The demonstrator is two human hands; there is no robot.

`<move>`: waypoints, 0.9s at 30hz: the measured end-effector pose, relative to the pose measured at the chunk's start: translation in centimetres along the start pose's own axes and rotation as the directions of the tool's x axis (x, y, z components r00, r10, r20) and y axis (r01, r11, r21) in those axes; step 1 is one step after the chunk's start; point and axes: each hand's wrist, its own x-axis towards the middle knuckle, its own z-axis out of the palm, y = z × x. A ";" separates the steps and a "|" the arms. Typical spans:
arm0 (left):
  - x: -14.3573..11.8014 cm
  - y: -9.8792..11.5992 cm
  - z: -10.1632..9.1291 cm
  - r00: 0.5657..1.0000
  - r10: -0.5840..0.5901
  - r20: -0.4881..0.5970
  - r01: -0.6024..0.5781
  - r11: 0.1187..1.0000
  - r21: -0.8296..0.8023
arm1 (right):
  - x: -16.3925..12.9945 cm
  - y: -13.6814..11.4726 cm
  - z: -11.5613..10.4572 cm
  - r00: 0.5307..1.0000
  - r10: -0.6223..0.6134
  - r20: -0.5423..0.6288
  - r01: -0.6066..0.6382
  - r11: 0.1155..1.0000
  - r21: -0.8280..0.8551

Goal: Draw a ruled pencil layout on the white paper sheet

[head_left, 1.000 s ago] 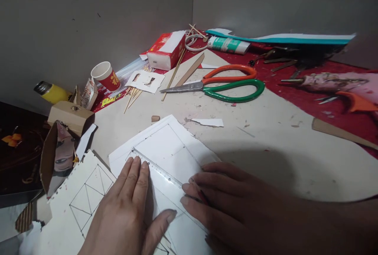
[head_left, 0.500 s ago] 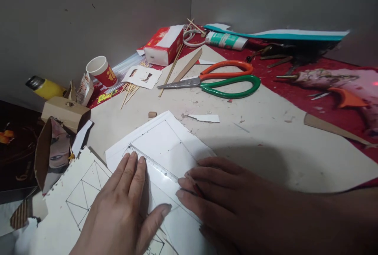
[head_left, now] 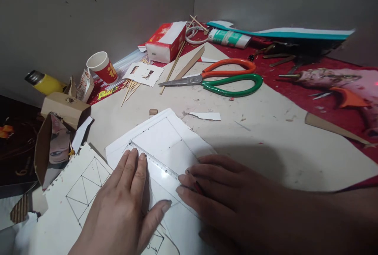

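Note:
A clear ruler (head_left: 161,167) lies slantwise over a white sheet (head_left: 174,148) bearing thin pencilled lines. My left hand (head_left: 122,196) rests flat with its fingers stretched out, the fingertips pressing on the ruler's far left end and the thumb spread apart. At the ruler's other end is my right hand (head_left: 227,192), its fingers curled and fingertips touching the ruler. Between those fingers shows a thin dark and red pen (head_left: 197,186), mostly hidden. Under my left arm lies another sheet (head_left: 63,192) with a drawn truss of triangles.
Beyond the sheet lie scissors (head_left: 212,79) with orange and green handles. A paper cup (head_left: 103,67), a tissue pack (head_left: 165,44), wooden sticks (head_left: 130,91) and a yellow bottle (head_left: 49,83) stand or lie behind. A pink glue gun (head_left: 333,79) is at the right, cardboard pieces (head_left: 66,107) at the left.
The view has shifted slightly. Both hands and the ruler keep nearly the same places on the sheet.

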 end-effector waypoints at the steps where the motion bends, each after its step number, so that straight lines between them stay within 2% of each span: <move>1: 0.0 0.0 0.0 1.000 0.000 -0.002 0.000 1.000 -0.001 | 0.0 -0.1 0.1 1.000 0.007 0.005 -0.007 1.000 -0.005; 11: 0.1 -0.2 -0.1 1.000 0.009 -0.010 -0.009 1.000 -0.010 | 0.0 -0.2 -0.5 0.998 -0.007 0.057 0.008 1.000 -0.013; 20: 0.0 -0.2 0.1 0.999 0.016 -0.040 -0.016 1.000 0.002 | -0.1 -0.2 -0.3 0.999 0.000 0.035 0.000 1.000 -0.017; 24: 0.2 -0.1 0.1 0.998 0.018 -0.053 -0.018 1.000 0.010 | 0.1 -0.1 -0.3 1.000 -0.008 -0.009 0.008 0.999 -0.032; 27: 0.1 -0.1 0.2 0.998 0.021 -0.060 -0.020 1.000 0.017 | 0.3 -0.2 -0.4 1.000 0.018 0.017 -0.018 1.000 -0.001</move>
